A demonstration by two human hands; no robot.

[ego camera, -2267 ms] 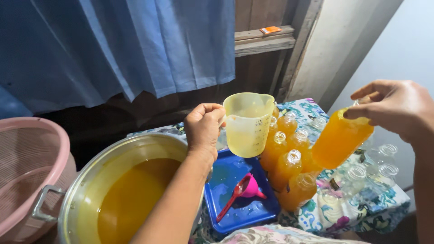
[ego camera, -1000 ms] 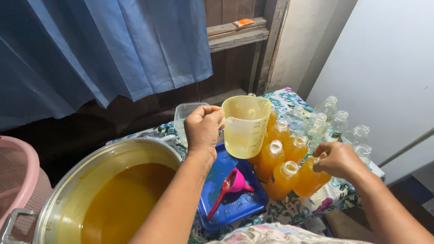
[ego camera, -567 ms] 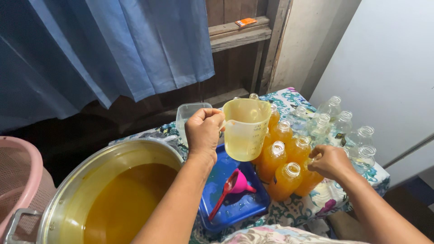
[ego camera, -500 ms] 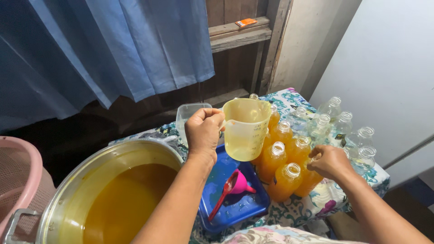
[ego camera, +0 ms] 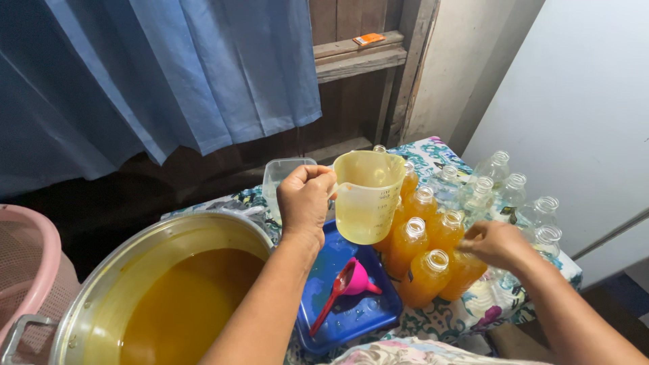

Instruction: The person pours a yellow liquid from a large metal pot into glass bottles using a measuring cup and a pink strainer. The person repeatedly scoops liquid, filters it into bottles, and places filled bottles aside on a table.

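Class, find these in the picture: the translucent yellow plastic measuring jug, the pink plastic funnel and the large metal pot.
translucent yellow plastic measuring jug point(ego camera: 366, 203), head view, side wall
pink plastic funnel point(ego camera: 356, 277), head view, cone
large metal pot point(ego camera: 128, 253), head view, rim

The left hand point(ego camera: 305, 203) is raised near the middle of the scene, fingers curled in a closed grip, forearm running down toward the near edge. The right hand point(ego camera: 497, 243) sits lower to the right, fingers bent, knuckles up, forearm angled toward the near right.

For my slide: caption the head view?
Left hand holds measuring jug; right hand grips a filled bottle.
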